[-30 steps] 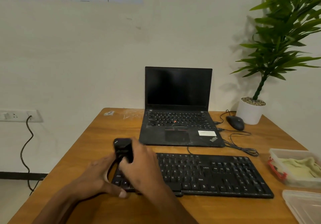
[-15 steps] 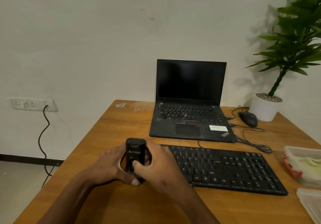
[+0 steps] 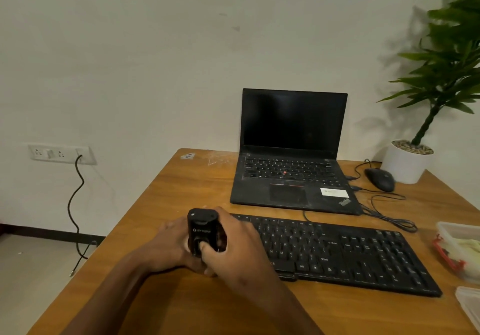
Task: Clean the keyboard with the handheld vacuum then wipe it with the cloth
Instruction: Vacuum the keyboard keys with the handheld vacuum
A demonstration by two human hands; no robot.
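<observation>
A small black handheld vacuum (image 3: 203,227) stands upright at the left end of the black keyboard (image 3: 345,254) on the wooden desk (image 3: 181,189). My left hand (image 3: 168,246) grips the vacuum from its left side. My right hand (image 3: 236,246) wraps round it from the right, with the thumb pressed on its front face. My right hand hides the keyboard's left end. A pale green cloth (image 3: 467,246) lies in a clear plastic box (image 3: 450,227) with a red clip at the right edge.
An open black laptop (image 3: 293,153) sits behind the keyboard. A black mouse (image 3: 379,178) with its cable and a white potted plant (image 3: 406,160) stand at the back right. A clear lid (image 3: 470,306) lies at the front right. A wall socket (image 3: 61,154) with a cable is left.
Both hands have turned the vacuum so its front faces me, and the right thumb now presses on that face. The camera has swung to the left.
</observation>
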